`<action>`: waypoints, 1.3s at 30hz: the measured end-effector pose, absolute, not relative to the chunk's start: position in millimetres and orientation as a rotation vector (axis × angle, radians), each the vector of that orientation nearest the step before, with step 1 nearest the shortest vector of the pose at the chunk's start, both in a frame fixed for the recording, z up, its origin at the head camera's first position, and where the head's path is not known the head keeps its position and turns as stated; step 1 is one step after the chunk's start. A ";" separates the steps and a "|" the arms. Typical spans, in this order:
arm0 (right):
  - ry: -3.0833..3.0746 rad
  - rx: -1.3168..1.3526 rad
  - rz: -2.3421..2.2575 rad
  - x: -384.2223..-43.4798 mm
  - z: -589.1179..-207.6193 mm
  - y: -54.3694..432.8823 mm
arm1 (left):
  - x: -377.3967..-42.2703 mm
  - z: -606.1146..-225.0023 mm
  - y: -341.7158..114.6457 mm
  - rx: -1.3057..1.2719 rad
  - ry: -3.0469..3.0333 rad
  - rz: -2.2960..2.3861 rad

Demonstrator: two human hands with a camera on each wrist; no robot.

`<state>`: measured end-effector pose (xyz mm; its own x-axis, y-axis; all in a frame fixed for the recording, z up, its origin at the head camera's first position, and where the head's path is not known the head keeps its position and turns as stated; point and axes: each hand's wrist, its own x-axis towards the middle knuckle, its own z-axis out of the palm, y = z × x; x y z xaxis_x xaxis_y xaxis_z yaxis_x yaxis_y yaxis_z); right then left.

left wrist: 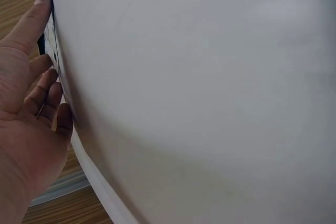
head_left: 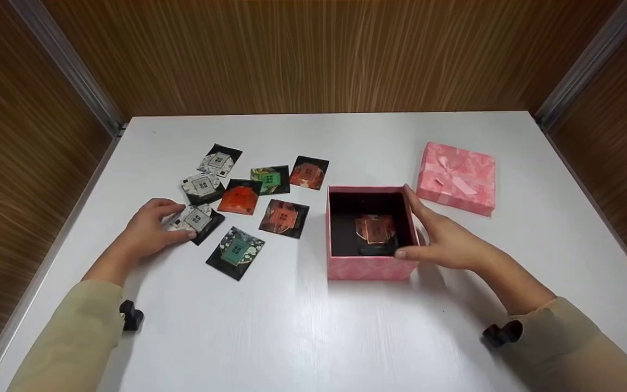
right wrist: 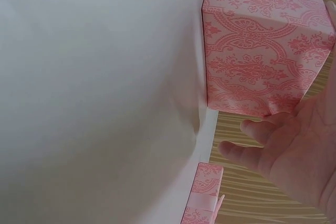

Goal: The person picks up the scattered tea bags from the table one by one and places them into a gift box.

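Note:
My left hand (head_left: 150,228) has its thumb and fingers at the edges of a black-and-white sachet (head_left: 198,219) lying on the table. In the left wrist view, the left hand (left wrist: 31,93) has its thumb on the sachet's edge. My right hand (head_left: 449,239) holds the lidless pink box (head_left: 368,268) at its right side, thumb on the front rim, index finger at the back corner. Inside the box lies a reddish-brown sachet (head_left: 376,230). In the right wrist view, the right hand (right wrist: 299,150) is against the pink patterned box (right wrist: 257,56), its lower fingers free.
More sachets lie around the left hand: white ones (head_left: 203,187), an orange one (head_left: 240,197), a green one (head_left: 270,179), a teal one (head_left: 236,253) and brown ones (head_left: 284,219). The pink lid (head_left: 456,177) with its bow lies behind the right hand. Wood-grain panels (head_left: 319,54) enclose the table.

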<state>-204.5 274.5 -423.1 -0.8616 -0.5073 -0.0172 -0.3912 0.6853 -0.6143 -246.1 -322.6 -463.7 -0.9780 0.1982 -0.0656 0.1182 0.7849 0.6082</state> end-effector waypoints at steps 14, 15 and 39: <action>2.709 -0.726 -0.914 -204.3 -422.1 274.7 | -248.7 -462.1 -320.5 0.205 2.824 1.065; 2.709 -0.725 -0.915 -204.3 -422.3 274.9 | -248.9 -461.8 -320.1 0.192 2.815 1.084; 2.705 -0.720 -0.918 -205.2 -422.7 274.3 | -247.4 -443.2 -323.9 -0.078 2.725 1.412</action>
<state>-205.2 274.3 -422.7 -0.8627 -0.5049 -0.0279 -0.3837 0.6896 -0.6142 -247.4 -323.9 -443.2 -0.9962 -0.0122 -0.0865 -0.0777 0.5765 0.8134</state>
